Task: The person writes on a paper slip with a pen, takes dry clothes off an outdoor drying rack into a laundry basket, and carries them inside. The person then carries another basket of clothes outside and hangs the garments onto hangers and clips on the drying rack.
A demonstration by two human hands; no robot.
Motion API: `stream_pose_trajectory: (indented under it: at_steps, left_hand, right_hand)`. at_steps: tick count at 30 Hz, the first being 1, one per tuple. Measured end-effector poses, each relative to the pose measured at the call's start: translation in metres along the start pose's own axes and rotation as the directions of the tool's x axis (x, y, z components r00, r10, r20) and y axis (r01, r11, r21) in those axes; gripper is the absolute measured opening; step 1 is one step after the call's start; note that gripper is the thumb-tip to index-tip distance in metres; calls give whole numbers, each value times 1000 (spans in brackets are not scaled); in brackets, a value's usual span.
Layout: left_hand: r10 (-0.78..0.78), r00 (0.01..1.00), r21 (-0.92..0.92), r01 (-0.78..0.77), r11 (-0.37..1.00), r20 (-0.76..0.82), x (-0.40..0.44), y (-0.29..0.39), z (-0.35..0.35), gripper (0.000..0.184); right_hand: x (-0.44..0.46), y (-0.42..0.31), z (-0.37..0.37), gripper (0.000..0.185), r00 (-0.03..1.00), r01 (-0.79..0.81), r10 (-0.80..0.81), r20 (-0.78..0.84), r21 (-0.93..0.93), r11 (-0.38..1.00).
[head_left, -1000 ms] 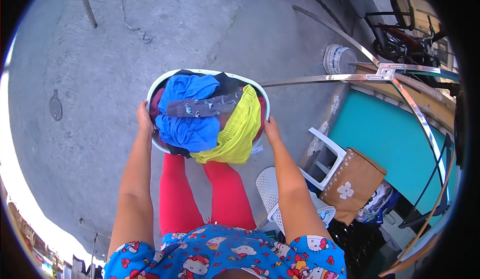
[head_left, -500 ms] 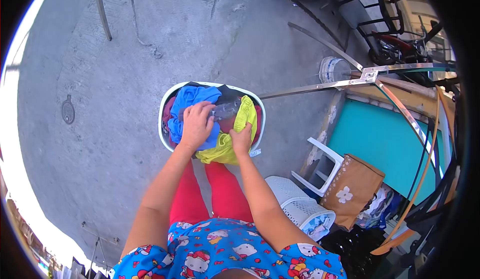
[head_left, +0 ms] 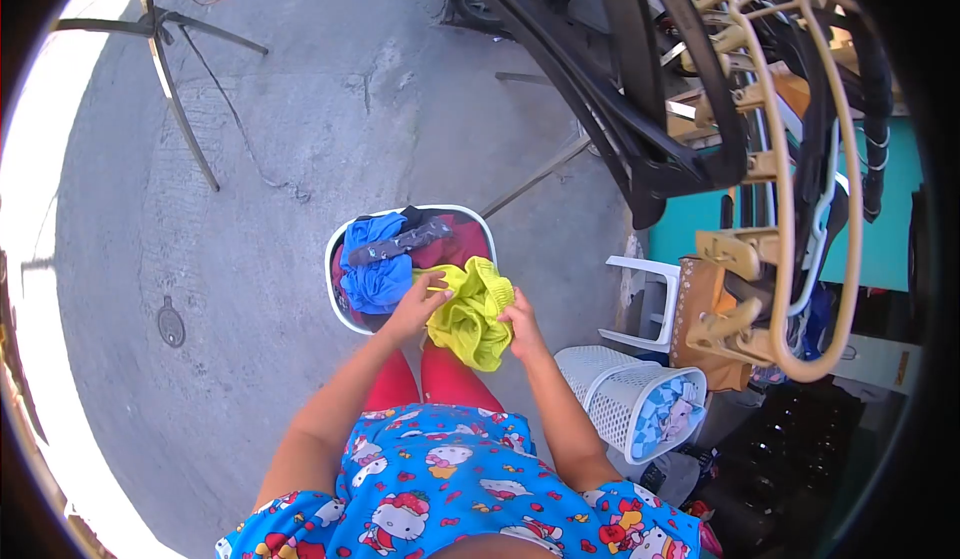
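Note:
A bright yellow-green garment [head_left: 470,321] with a gathered elastic waistband hangs bunched over the near right rim of a white laundry basket [head_left: 335,294]. My right hand [head_left: 522,327] grips its right edge by the waistband. On the garment's left side, my left hand [head_left: 418,307] has its fingers closed on the cloth. Inside the basket lie a blue garment [head_left: 378,284], a dark patterned cloth [head_left: 400,243] across it, and maroon cloth [head_left: 462,244].
Hangers with beige clips [head_left: 790,259] and black hangers [head_left: 600,99] hang close at the upper right. A white perforated basket [head_left: 610,399], a white plastic stool [head_left: 650,299] and a brown bag [head_left: 705,359] stand to the right. A metal stand [head_left: 165,39] is at the upper left.
The yellow-green garment has been lifted from the basket's right side toward me. My left hand has left the dark patterned cloth, now lying on the blue garment, and moved to the yellow-green one. Hangers have come into view.

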State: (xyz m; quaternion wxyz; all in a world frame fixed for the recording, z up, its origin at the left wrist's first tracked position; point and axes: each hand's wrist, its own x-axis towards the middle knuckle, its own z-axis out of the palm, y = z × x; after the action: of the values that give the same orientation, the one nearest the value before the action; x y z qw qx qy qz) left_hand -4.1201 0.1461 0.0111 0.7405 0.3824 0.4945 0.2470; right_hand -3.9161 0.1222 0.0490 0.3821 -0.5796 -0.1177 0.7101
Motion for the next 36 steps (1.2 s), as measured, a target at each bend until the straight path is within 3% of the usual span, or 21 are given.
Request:
stream_pose_trajectory:
  at_steps: [3,4,6,7,8,10,12,14,15,16,18,21,22,24,25,26,28,29,32,33,36]
  left_hand:
    - [-94,991,-115,105,988,96,-15,35,24,70]
    - [-26,995,-157,41,987,96,-10,23,27,69]
    - [127,991,29,-128,991,46,-4,4,28,64]
    - [247,969,355,-224,908,-20,-5,5,27,61]
    - [381,924,644,-267,717,-41,-6,5,25,58]
    - [566,824,674,-441,593,41,-21,28,29,46]
    - [534,831,610,-505,611,154,-29,31,36,40]
    - [350,899,556,-438,706,264,-41,32,47,48]
    - [415,858,537,-513,670,302,-46,25,55,47]
    - [323,888,532,-456,713,327,-61,36,65,47]
    - [339,882,512,-467,721,326,-79,33,87,43]
    - [355,874,478,-480,736,331,-103,38,112,39]
    - [438,843,491,-538,686,311,-107,42,116,38]
    - [557,807,581,-553,597,196,-104,50,108,40]
    - [530,838,594,-493,636,129,-107,66,101,42]
    - [505,861,604,-431,670,55,-110,85,92,44]
    - [607,795,681,-444,582,-1,-109,114,72,48]
    - [635,773,723,-432,539,-11,-113,128,70,48]
    - [713,701,822,-399,407,-13,-143,166,73,44]
    - [738,675,842,-409,351,20,-149,173,72,41]
    - [761,649,867,-388,312,17,-174,189,75,36]
  right_hand:
    - [-39,-27,34,50,983,106,-76,168,-174,979]
    - [-53,-34,45,50,970,170,-115,217,-259,951]
    - [-75,-47,58,51,935,314,-201,294,-414,854]
    - [-80,-53,59,51,923,373,-250,291,-523,766]
    - [-86,-60,60,51,909,418,-297,294,-624,661]
    - [-105,-81,66,50,864,497,-407,296,-632,595]
    - [-128,-99,65,47,810,563,-504,301,-641,522]
    - [-150,-117,61,40,779,552,-553,296,-741,382]
    - [-162,-125,60,37,761,542,-576,301,-782,308]
    - [-174,-132,60,33,760,525,-575,303,-808,267]
    - [-199,-143,55,25,757,486,-576,309,-855,180]
    - [-225,-153,37,18,696,490,-646,313,-865,109]
    - [-230,-157,26,18,674,481,-666,320,-874,66]
    - [-240,-166,1,17,625,454,-708,328,-891,-11]
    - [-243,-170,-12,16,612,464,-708,353,-885,-40]
    - [-239,-173,-30,16,565,540,-718,407,-840,-50]
    - [-229,-182,-57,17,441,693,-730,522,-715,-93]
    - [-236,-187,-63,12,481,706,-693,537,-706,-56]
    - [-216,-190,-85,12,255,765,-629,735,-551,-334]
    - [-218,-189,-84,12,297,697,-601,742,-598,-395]
    - [-215,-182,-84,12,164,571,-602,782,-573,-588]
